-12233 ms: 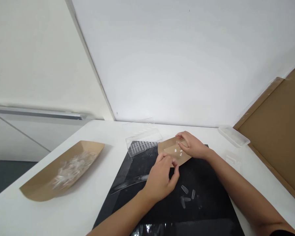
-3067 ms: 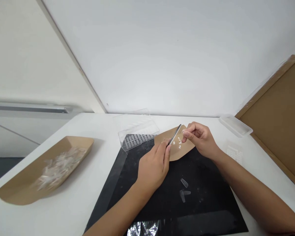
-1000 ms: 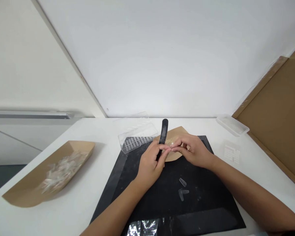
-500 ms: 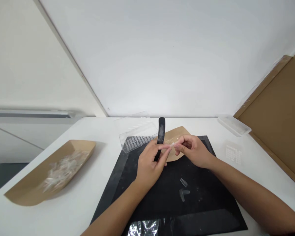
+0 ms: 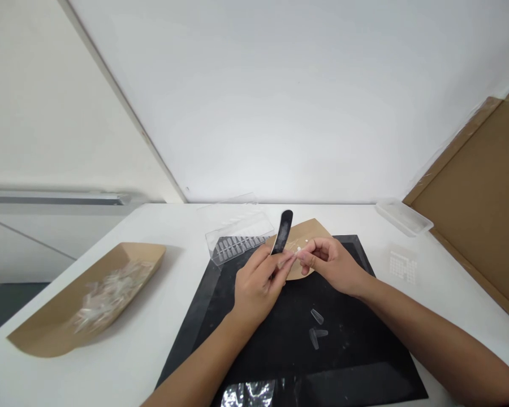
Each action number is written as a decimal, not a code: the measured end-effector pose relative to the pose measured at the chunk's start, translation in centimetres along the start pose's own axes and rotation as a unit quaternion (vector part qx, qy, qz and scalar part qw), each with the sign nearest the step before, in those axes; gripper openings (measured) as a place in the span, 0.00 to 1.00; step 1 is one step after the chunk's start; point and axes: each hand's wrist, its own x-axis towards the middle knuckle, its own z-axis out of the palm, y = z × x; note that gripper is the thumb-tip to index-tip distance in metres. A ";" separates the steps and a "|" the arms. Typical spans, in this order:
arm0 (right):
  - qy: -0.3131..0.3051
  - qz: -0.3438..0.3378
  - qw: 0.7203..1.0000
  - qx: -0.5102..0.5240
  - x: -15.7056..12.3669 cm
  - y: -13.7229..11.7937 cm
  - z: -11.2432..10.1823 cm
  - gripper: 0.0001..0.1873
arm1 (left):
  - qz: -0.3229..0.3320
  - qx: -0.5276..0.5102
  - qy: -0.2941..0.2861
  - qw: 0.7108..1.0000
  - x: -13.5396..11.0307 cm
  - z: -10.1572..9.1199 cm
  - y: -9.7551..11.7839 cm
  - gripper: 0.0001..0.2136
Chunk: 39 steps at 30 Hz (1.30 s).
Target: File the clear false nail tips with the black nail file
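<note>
L hand (image 5: 258,288) closed on black nail file (image 5: 282,232), long axis pointing away from body; R hand (image 5: 331,264) nearly shut, pinching clear nail tip (image 5: 299,252) just R of file, over kraft paper scrap (image 5: 311,233).

A nail-craft workspace in a plain room: white walls (image 5: 280,102), a white table (image 5: 127,362) with a black mat (image 5: 322,367), a kraft tray (image 5: 38,333) of false nails (image 5: 108,297), and a plastic nail case (image 5: 237,249).

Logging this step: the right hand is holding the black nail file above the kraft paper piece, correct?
Not quite: the head view shows the left hand holding the black nail file, not the right hand. The file is above the kraft paper piece, as you said.
</note>
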 end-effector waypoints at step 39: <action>0.048 -0.089 0.994 -0.030 0.1 -1.3 -0.4 0.18 | -0.088 -0.029 -0.132 0.987 -0.2 0.4 0.3 0.17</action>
